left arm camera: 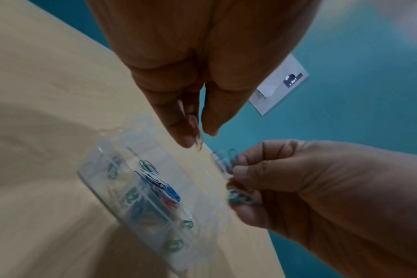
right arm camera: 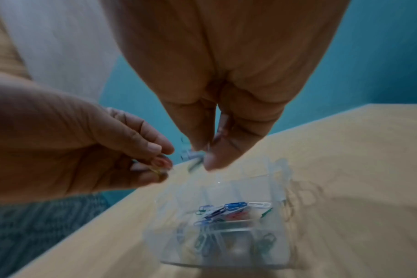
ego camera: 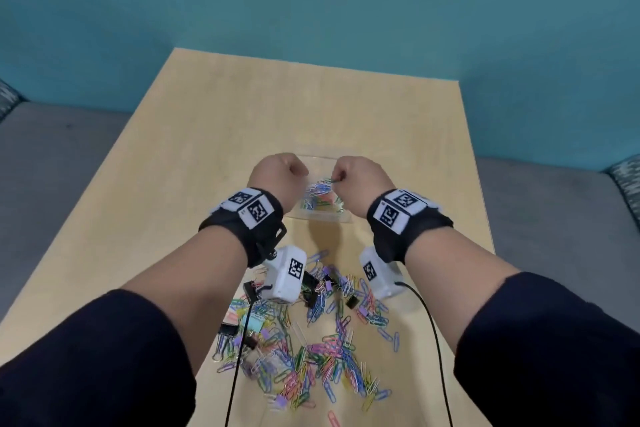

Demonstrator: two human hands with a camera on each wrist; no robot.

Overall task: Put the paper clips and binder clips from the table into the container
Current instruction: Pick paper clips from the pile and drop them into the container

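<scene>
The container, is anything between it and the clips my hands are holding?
Nothing visible. Both the left hand and right hand pinch paper clips directly above the open clear container; no lid covers it.

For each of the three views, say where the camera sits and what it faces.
Head: worn high, looking down at the table; shows both forearms, left hand, right hand.
Left wrist: looks along the left hand at the container; the right hand shows too.
Right wrist: looks along the right hand at the container.
Shared: all three show both hands holding paper clips over the container.
</scene>
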